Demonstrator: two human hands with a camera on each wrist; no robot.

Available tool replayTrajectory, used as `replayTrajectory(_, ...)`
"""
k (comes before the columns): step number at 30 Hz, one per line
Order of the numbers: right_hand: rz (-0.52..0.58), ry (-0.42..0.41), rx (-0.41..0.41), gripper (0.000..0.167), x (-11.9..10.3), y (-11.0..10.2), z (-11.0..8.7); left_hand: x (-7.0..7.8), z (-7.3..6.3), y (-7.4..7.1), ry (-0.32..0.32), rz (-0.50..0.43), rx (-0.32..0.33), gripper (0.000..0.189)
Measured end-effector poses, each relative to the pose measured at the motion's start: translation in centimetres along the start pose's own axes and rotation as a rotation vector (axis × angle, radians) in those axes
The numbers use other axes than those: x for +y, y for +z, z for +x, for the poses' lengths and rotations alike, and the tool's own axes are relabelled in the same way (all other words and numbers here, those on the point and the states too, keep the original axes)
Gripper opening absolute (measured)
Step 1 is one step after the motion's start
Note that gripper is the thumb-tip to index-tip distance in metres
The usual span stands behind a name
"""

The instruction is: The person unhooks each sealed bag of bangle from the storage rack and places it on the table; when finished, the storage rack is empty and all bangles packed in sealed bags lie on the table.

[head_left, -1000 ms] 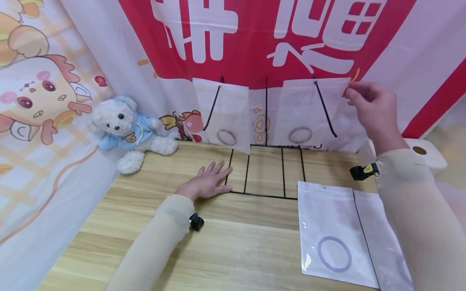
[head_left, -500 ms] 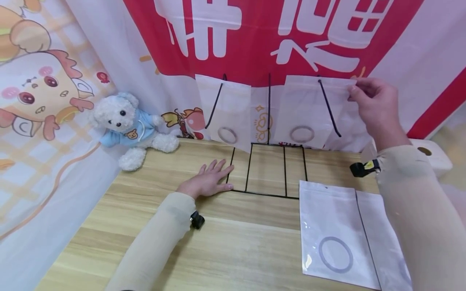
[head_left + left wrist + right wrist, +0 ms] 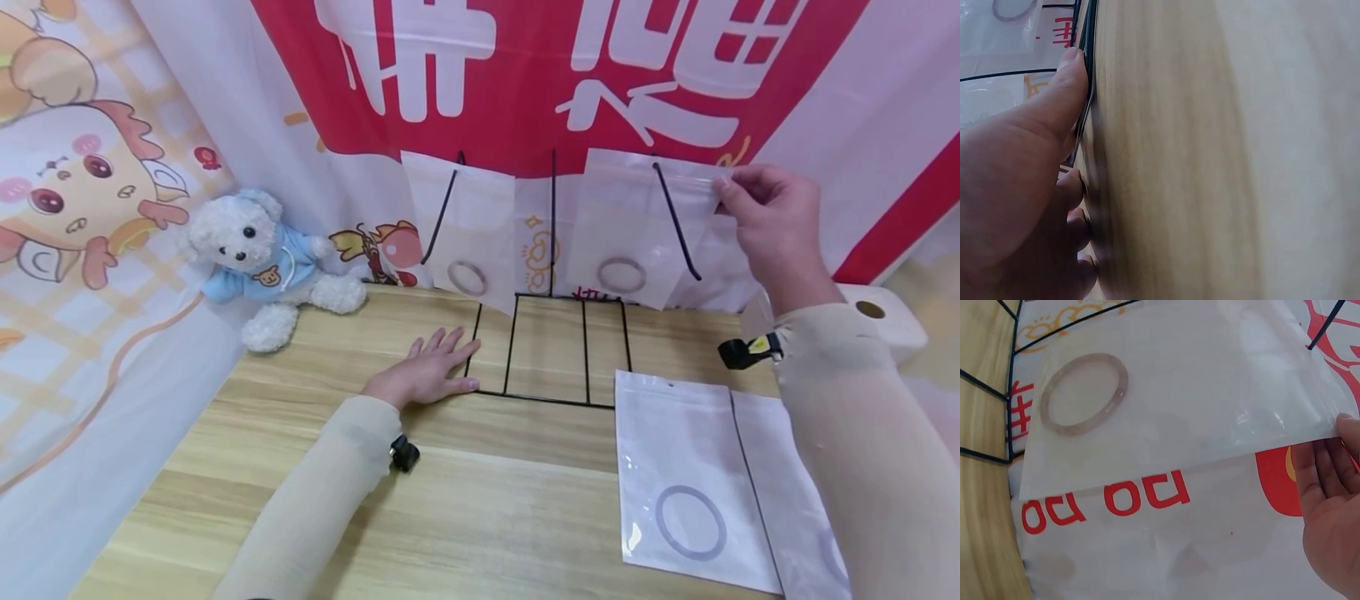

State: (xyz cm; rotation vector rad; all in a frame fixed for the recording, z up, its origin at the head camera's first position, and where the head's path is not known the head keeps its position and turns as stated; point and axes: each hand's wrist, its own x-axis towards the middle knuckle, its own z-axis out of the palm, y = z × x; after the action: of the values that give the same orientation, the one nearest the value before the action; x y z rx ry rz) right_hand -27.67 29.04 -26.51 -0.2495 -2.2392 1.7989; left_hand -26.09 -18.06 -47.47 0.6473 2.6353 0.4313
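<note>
My right hand (image 3: pixel 780 229) pinches the upper right edge of a clear zip bag (image 3: pixel 637 212) that hangs from a black hook. Inside that bag lies a pale pinkish bangle (image 3: pixel 1085 394), plain in the right wrist view. Fingers spread, my left hand (image 3: pixel 427 371) lies on the table over the left base wires of a black wire rack (image 3: pixel 587 354); its thumb (image 3: pixel 1063 87) rests along the front wire. A second zip bag (image 3: pixel 465 217), also with a bangle (image 3: pixel 467 277), hangs from the rack's left hook.
More zip bags (image 3: pixel 682 442) with rings inside lie on the wooden table (image 3: pixel 487 508) at the right, partly under my right forearm. A white plush bear (image 3: pixel 266 262) sits at the back left. Behind my right wrist stands a white box (image 3: pixel 892 321). A printed cloth (image 3: pixel 517 83) hangs behind the rack.
My right thumb and fingertips have shifted slightly onto the hanging bag's upper right edge, and the bag has turned a little. My left hand stays in place on the rack.
</note>
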Motion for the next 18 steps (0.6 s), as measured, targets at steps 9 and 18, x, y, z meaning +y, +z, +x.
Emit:
replayTrajectory(9, 0.037, 0.012, 0.044, 0.065, -0.1, 0.4, -0.6, -0.2, 0.0, 0.2, 0.009, 0.006, 0.017, 0.083)
replayTrajectory(18, 0.05, -0.015, 0.049, 0.068, 0.1, 0.4, -1.3, -0.7, 0.5, 0.5, 0.007, 0.019, 0.021, 0.084)
